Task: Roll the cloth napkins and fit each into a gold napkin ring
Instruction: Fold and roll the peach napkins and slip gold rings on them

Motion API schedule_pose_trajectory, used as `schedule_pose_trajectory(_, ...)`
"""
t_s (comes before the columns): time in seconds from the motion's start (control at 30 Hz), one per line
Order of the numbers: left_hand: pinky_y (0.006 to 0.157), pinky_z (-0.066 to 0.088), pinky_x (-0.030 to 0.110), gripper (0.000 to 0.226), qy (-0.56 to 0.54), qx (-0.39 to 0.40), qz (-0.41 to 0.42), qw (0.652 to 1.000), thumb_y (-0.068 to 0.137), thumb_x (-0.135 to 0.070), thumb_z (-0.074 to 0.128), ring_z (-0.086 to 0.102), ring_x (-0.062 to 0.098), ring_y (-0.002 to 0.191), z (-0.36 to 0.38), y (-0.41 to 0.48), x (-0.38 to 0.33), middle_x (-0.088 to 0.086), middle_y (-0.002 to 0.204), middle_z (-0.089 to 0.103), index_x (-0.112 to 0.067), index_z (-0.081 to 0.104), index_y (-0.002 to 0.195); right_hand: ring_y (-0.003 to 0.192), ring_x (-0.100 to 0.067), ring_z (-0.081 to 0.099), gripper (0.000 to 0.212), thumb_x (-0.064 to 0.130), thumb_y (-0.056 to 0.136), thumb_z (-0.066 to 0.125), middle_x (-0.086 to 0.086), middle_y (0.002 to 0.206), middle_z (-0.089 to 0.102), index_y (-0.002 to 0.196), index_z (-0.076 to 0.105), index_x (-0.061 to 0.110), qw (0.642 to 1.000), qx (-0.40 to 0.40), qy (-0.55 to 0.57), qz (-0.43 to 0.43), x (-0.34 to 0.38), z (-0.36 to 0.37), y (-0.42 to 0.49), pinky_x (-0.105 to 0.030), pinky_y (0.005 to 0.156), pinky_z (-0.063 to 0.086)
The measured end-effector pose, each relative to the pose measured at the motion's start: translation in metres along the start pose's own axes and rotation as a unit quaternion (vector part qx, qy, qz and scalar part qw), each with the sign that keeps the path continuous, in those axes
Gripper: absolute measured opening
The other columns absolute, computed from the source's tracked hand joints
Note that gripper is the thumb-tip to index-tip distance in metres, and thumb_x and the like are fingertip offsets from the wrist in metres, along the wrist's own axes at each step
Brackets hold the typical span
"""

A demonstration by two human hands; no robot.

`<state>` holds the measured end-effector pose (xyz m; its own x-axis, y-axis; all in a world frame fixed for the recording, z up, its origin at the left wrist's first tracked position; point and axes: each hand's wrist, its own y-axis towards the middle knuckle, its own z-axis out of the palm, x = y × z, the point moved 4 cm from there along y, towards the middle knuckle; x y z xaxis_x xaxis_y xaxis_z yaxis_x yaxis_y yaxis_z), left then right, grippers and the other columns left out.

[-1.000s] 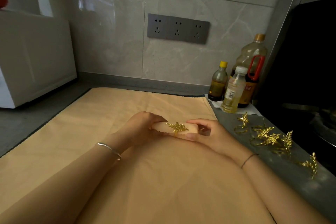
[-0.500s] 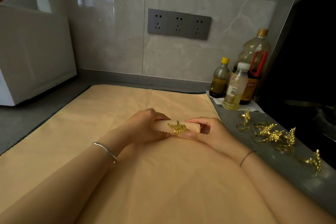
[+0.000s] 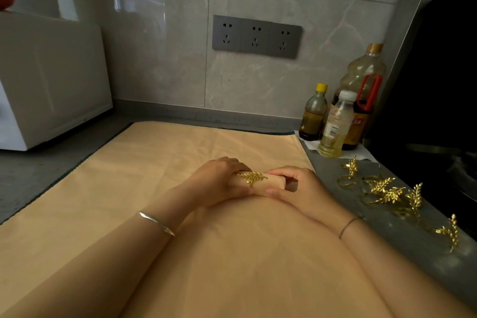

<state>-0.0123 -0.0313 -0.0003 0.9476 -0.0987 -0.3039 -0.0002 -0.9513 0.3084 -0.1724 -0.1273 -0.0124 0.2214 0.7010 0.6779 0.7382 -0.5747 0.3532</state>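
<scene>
- While we look down from the head view, we see a beige rolled cloth napkin (image 3: 273, 182) held level just above a large flat beige cloth (image 3: 167, 168) spread on the grey countertop (image 3: 38, 178).
- Our left hand (image 3: 219, 182) has its fingers curled over the roll's left end, gripping it.
- Our right hand (image 3: 299, 187) pinches the right end between thumb and bent fingers.
- We see a gold napkin ring with a leaf sprig (image 3: 253, 177) sitting round the roll, right beside the left fingertips.
- We count several loose gold leaf rings (image 3: 382, 188) scattered on bare counter to the right, well apart from the roll.
- We wear a silver bangle (image 3: 154, 222) on the left wrist and a thin dark cord (image 3: 349, 224) on the right.
- We note three oil bottles (image 3: 335, 124) standing in the far right corner, a grey triple wall socket (image 3: 256, 36) and a white appliance (image 3: 51, 80) at left.
</scene>
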Motion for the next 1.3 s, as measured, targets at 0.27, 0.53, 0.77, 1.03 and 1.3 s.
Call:
schedule_pose_trajectory(0.27, 0.09, 0.042, 0.025, 0.041, -0.049, 0.03, -0.027, 0.998, 0.084, -0.049, 0.06, 0.053, 0.012, 0.101, 0.0, -0.001, 0.008, -0.004, 0.11, 0.056, -0.024, 0.063, 0.116, 0.092, 0.002, 0.057, 0.033, 0.021, 0.075, 0.078, 0.014, 0.101, 0.065, 0.104, 0.067, 0.032, 0.998, 0.0, -0.059, -0.037, 0.005, -0.001, -0.001, -0.01, 0.077, 0.044)
schedule_pose_trajectory(0.53, 0.091, 0.044, 0.028, 0.049, -0.058, 0.024, -0.028, 0.998, 0.08, -0.057, 0.06, 0.054, 0.013, 0.102, 0.001, -0.001, 0.009, -0.005, 0.111, 0.056, -0.028, 0.061, 0.12, 0.095, 0.002, 0.057, 0.035, 0.022, 0.074, 0.078, 0.015, 0.103, 0.065, 0.107, 0.068, 0.028, 0.998, -0.012, -0.05, -0.029, 0.004, -0.001, -0.001, -0.015, 0.08, 0.047)
schedule_pose_trajectory(0.77, 0.085, 0.05, 0.021, 0.057, -0.057, 0.066, -0.12, 0.989, 0.073, -0.042, 0.075, 0.055, 0.01, 0.097, -0.023, -0.01, 0.031, -0.008, 0.119, 0.056, -0.029, 0.054, 0.125, 0.101, 0.0, 0.057, 0.047, 0.029, 0.071, 0.08, 0.014, 0.111, 0.062, 0.113, 0.061, 0.031, 0.999, 0.014, -0.001, 0.042, -0.006, -0.004, -0.002, -0.018, 0.087, 0.047)
schedule_pose_trajectory(1.03, 0.075, 0.048, 0.011, 0.047, -0.082, -0.009, -0.122, 0.989, 0.08, -0.028, 0.07, 0.058, 0.005, 0.089, -0.023, -0.001, 0.033, -0.004, 0.115, 0.063, -0.022, 0.057, 0.124, 0.095, -0.006, 0.06, 0.053, 0.018, 0.068, 0.082, 0.011, 0.105, 0.063, 0.112, 0.055, 0.031, 0.995, -0.044, 0.027, 0.08, -0.009, -0.006, 0.006, -0.02, 0.081, 0.047)
schedule_pose_trajectory(1.3, 0.075, 0.048, 0.018, 0.039, -0.318, -0.196, -0.237, 0.897, 0.084, -0.016, 0.065, 0.058, 0.016, 0.103, -0.037, 0.054, 0.075, -0.001, 0.113, 0.058, -0.011, 0.055, 0.122, 0.1, -0.015, 0.059, 0.043, 0.003, 0.077, 0.074, -0.003, 0.114, 0.061, 0.115, 0.053, 0.009, 0.957, -0.161, 0.167, 0.173, -0.015, -0.009, 0.098, -0.024, 0.084, 0.047)
